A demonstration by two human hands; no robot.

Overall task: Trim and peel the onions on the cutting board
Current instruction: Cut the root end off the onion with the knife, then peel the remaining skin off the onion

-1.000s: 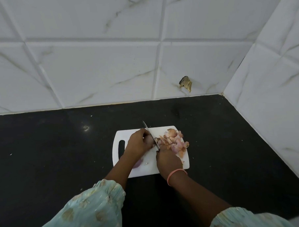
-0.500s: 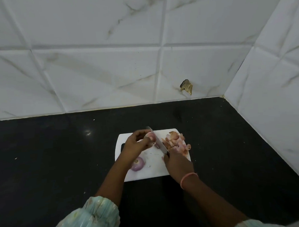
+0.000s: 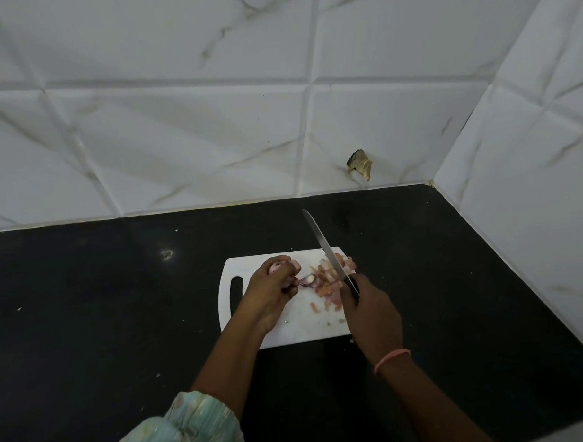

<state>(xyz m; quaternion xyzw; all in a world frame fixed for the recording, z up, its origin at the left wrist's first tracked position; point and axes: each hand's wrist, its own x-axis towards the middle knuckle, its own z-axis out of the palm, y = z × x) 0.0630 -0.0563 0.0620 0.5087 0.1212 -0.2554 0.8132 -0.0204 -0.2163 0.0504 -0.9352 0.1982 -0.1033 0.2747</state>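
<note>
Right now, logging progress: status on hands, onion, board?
Left hand grips onion. Right hand holds knife, blade raised over peel pile. Cutting board unobstructed.

A black stone counter (image 3: 87, 330) runs into a corner, speckled with pale crumbs. White marble-veined tiles (image 3: 180, 142) cover the back wall, and the side wall (image 3: 532, 177) is tiled alike. One tile has a chipped hole (image 3: 359, 164) low down. The light is dim.
</note>
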